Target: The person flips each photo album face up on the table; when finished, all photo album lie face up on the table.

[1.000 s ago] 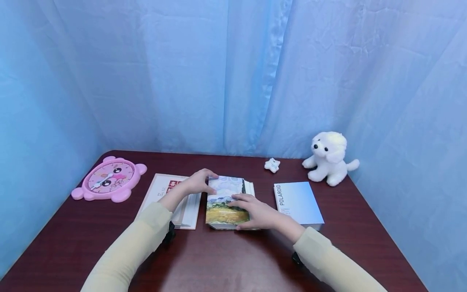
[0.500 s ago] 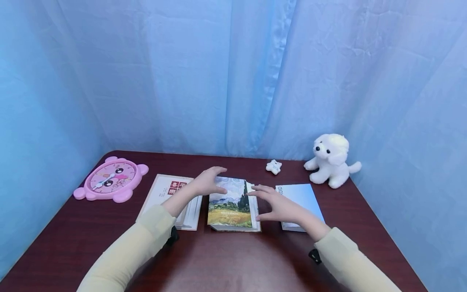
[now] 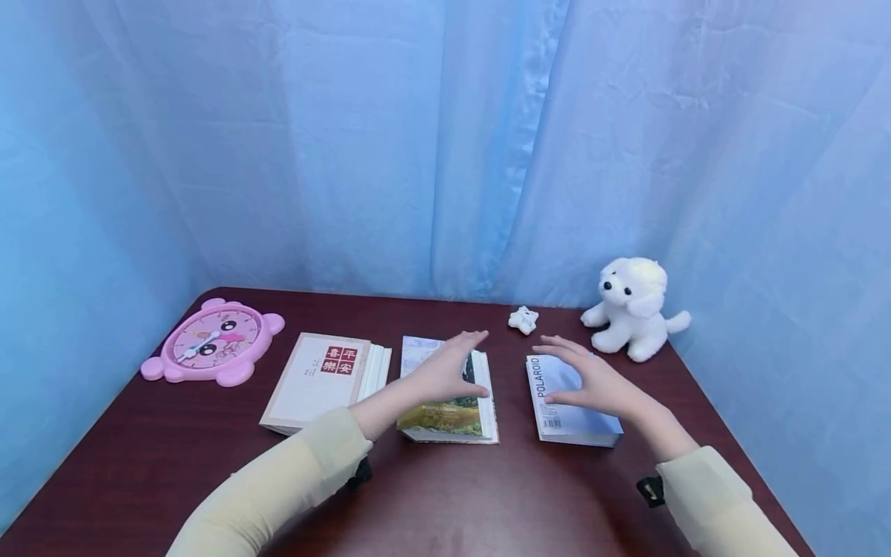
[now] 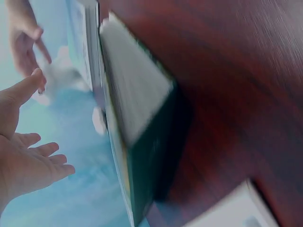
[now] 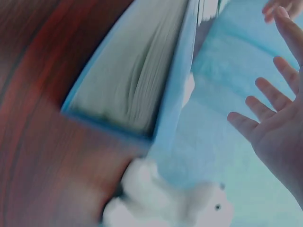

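Observation:
Three thick albums lie flat in a row on the dark red table (image 3: 445, 503). The landscape-covered photo album (image 3: 438, 422) is in the middle, partly hidden by my left hand (image 3: 442, 377), which hovers over it with fingers spread. My right hand (image 3: 592, 379) is over the pale blue POLAROID album (image 3: 578, 422), thumb and fingers apart and nothing between them. On the left is a cream album (image 3: 306, 387) with a red square of characters. In the left wrist view the middle album's dark green spine (image 4: 151, 146) shows; in the right wrist view, the blue album's pages (image 5: 132, 66).
A pink bear-shaped clock (image 3: 212, 344) lies at the table's left. Toward the back edge are a small white star (image 3: 524, 319) and a white plush dog (image 3: 629, 309) at the right. Blue curtains (image 3: 348, 155) surround the table.
Both hands have moved to the right: the right one left the middle album for the blue one, the left one crossed over the middle album. The cream album is more exposed.

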### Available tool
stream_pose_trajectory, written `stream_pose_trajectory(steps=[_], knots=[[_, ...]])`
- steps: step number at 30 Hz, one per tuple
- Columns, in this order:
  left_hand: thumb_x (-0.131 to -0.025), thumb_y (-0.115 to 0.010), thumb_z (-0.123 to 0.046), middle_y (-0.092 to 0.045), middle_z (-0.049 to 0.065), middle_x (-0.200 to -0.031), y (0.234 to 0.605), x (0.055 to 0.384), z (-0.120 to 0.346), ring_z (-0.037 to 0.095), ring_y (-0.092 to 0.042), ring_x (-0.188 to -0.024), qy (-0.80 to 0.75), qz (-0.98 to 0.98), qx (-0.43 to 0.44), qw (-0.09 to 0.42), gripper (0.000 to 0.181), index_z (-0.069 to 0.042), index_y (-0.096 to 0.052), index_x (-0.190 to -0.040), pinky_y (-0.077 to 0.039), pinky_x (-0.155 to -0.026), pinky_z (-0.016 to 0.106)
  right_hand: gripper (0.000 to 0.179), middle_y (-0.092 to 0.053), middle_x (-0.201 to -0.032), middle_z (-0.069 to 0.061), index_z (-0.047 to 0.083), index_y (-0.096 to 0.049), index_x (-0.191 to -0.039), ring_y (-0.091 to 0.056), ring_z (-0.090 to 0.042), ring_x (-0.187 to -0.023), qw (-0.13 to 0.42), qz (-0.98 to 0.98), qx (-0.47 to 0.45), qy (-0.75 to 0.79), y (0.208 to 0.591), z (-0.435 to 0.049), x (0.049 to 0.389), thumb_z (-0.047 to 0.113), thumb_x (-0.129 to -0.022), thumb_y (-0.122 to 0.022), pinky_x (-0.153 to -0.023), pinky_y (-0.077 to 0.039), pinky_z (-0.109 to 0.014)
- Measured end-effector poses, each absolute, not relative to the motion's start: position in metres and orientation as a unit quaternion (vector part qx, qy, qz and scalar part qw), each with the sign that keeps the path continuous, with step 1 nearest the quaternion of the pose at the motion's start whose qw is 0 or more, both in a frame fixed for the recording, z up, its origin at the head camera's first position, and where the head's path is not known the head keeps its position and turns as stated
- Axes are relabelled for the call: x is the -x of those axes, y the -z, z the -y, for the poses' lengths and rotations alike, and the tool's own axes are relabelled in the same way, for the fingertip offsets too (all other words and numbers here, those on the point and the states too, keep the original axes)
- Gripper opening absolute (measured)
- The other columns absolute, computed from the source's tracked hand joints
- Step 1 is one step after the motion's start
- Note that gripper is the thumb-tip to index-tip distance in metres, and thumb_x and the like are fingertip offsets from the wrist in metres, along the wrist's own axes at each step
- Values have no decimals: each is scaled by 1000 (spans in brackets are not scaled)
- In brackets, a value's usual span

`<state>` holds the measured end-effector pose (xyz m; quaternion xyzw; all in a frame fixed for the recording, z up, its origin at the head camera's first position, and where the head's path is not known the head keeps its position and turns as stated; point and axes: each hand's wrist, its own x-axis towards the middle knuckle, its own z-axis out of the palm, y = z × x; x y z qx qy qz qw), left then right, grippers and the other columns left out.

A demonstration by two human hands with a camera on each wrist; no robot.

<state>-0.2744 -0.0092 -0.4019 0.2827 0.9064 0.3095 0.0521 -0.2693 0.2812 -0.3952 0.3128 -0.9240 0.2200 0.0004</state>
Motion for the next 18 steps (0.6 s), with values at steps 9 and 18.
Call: stream_pose_trajectory(steps=[9,18], knots=[[-76,-77,-43,-24,5,-156,416,270,-32,21,-16,-145,-293,-898,-325,54,96,-16,-24,-151,-25,-114,40,80,-36,-149,-9,17,-42,-143,-35,-30,-135,23,937,-270,-222,401,-339,279,36,-75,-80,-99,-36,-50],[-76,-78,-42,-20,6,-157,433,279,-58,21,-15,-145,-228,-895,-376,72,97,-14,-23,-151,-23,-115,36,85,-40,-145,-12,17,-39,-145,-38,-32,-130,13,944,-248,-219,423,-375,282,44,-74,-78,-94,-38,-50]])
